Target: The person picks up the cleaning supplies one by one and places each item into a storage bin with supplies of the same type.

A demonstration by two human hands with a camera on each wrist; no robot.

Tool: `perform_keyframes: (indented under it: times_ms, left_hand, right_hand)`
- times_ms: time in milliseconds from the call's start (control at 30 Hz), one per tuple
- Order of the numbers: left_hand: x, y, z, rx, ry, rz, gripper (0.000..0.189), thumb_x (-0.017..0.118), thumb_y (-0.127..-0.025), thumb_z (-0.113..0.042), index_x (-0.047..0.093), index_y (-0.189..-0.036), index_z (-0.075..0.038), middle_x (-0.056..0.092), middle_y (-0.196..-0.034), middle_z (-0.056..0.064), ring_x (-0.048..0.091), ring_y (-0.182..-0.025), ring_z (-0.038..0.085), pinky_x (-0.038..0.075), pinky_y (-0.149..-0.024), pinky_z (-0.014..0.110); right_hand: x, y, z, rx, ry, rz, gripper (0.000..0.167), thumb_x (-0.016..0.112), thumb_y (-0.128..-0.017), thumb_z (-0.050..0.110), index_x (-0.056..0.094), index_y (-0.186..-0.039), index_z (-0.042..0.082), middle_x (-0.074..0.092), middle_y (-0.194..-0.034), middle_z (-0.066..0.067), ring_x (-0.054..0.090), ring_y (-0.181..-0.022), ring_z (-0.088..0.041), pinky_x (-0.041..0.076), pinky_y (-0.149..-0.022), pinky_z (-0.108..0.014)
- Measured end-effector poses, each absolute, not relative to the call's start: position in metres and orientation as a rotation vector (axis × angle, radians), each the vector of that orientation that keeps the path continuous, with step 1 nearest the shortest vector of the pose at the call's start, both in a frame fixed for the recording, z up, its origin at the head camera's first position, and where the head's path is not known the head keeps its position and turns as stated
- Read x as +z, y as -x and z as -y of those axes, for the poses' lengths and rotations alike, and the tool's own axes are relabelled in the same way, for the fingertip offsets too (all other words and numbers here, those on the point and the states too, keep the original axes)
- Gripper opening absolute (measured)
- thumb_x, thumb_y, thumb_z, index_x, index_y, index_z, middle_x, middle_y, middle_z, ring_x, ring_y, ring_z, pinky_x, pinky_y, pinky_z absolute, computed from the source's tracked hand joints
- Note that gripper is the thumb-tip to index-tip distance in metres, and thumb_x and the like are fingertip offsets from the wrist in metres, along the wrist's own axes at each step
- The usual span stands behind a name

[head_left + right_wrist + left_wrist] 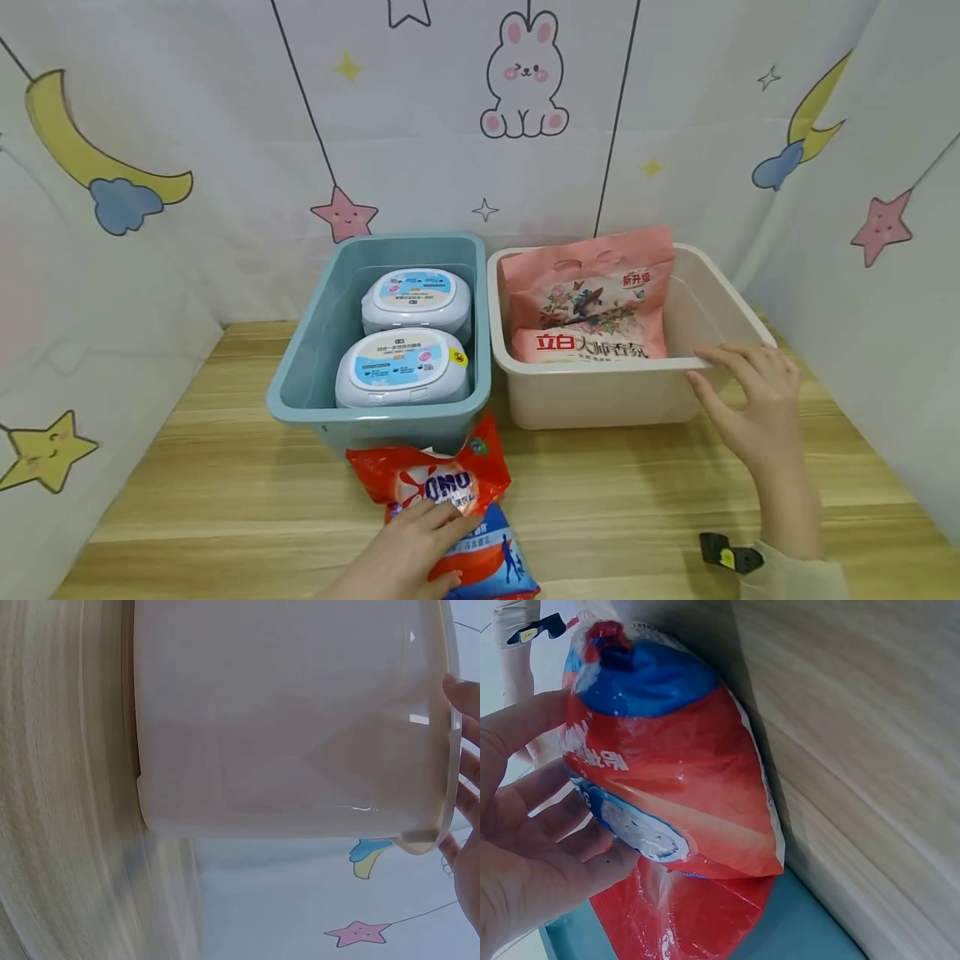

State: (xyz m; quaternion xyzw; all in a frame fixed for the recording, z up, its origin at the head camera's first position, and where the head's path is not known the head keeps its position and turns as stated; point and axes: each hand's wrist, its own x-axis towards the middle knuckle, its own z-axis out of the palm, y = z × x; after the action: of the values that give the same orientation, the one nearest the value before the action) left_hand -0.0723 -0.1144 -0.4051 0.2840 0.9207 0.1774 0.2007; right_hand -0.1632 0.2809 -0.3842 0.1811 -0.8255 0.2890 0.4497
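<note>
A red and blue OMO laundry powder bag point(480, 550) is at the front middle, against the near side of the blue bin point(378, 414). My left hand point(412, 546) grips this bag from above, and the left wrist view shows thumb and fingers spread round its side. On the right, my right hand point(757, 396) holds the front right corner of the cream bin point(600, 400). In the right wrist view the thumb lies on the outer side of the rim and the fingers go over it. A pink laundry powder bag point(592, 300) leans inside the cream bin.
Two white lidded boxes point(405, 367) with blue labels sit in the blue bin, one behind the other. A black strap with a yellow mark point(727, 557) is beside the right wrist. The wooden table point(202, 483) meets printed cloth walls point(420, 108) behind and at both sides.
</note>
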Motion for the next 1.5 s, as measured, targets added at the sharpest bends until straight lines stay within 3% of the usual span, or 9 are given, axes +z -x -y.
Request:
perform_keyframes:
  times_ms: [333, 600, 833, 1200, 1500]
  left_hand:
    - [-0.4062, 0.0685, 0.1141, 0.420, -0.852, -2.625, 0.057, 0.072, -0.082, -0.042, 0.054, -0.135, -0.033, 0.062, -0.124, -0.008, 0.057, -0.111, 0.015, 0.057, -0.082, 0.034]
    - [-0.4070, 0.0664, 0.1122, 0.310, -0.933, -2.684, 0.057, 0.072, -0.081, -0.043, 0.054, -0.134, -0.033, 0.062, -0.121, -0.011, 0.057, -0.109, 0.010, 0.056, -0.085, 0.034]
    - [-0.4080, 0.0659, 0.1110, 0.290, -0.934, -2.699, 0.053, 0.072, -0.081, -0.044, 0.057, -0.131, -0.035, 0.062, -0.119, -0.013, 0.057, -0.109, 0.011, 0.055, -0.088, 0.038]
    - [-0.4081, 0.0644, 0.1166, 0.301, -1.100, -2.690, 0.043, 0.067, -0.086, -0.041, 0.059, -0.128, -0.037, 0.061, -0.114, -0.017, 0.055, -0.107, 0.005, 0.054, -0.087, 0.031]
    - [-0.4083, 0.0634, 0.1172, 0.263, -1.315, -2.761, 0.040, 0.066, -0.086, -0.043, 0.062, -0.125, -0.035, 0.061, -0.106, -0.016, 0.054, -0.100, 0.003, 0.052, -0.079, 0.023]
  right_hand:
    - [-0.3856, 0.1636, -0.2788, 0.711, -0.459, 2.031, 0.059, 0.056, -0.090, 0.057, 0.072, -0.097, 0.000, 0.066, -0.096, -0.019, 0.048, -0.095, -0.035, 0.018, -0.099, -0.029]
    - [-0.3864, 0.1641, -0.2814, 0.719, -0.460, 2.025, 0.059, 0.056, -0.090, 0.057, 0.073, -0.097, 0.001, 0.066, -0.095, -0.019, 0.048, -0.098, -0.021, 0.018, -0.100, -0.029]
    - [-0.3865, 0.1637, -0.2826, 0.708, -0.461, 2.025, 0.059, 0.056, -0.090, 0.057, 0.073, -0.097, 0.000, 0.066, -0.095, -0.019, 0.048, -0.094, -0.034, 0.017, -0.099, -0.028]
    - [-0.3862, 0.1644, -0.2813, 0.709, -0.466, 2.025, 0.058, 0.057, -0.090, 0.055, 0.072, -0.096, 0.000, 0.066, -0.094, -0.019, 0.048, -0.093, -0.034, 0.018, -0.099, -0.028]
    - [-0.3864, 0.1645, -0.2814, 0.713, -0.462, 2.027, 0.056, 0.057, -0.090, 0.055, 0.072, -0.097, 0.001, 0.066, -0.095, -0.018, 0.048, -0.095, -0.036, 0.019, -0.100, -0.031]
